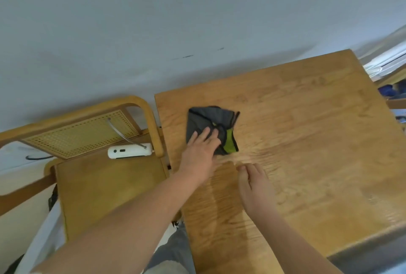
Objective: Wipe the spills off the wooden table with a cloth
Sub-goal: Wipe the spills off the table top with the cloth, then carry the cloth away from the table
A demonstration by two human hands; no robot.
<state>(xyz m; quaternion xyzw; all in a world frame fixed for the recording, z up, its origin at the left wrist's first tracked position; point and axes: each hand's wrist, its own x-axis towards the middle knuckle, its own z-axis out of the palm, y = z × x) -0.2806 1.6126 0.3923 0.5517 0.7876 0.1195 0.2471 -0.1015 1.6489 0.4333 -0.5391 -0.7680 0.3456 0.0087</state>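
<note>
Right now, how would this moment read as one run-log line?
left hand: flat on grey-green cloth | right hand: open, holds nothing | cloth: on wooden table, near left edge

Folded grey-and-green cloth (208,118) far left on the wooden table (307,142), under the left hand (201,148), fingers straight. Right hand (254,186) just nearer, fingers relaxed. White device (129,151) on chair (105,186) at left.

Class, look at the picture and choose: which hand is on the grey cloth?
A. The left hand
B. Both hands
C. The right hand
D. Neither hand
A: the left hand lies with fingers spread flat on the grey cloth, while the right hand is off the cloth, nearer the person, over the wooden table.
</note>
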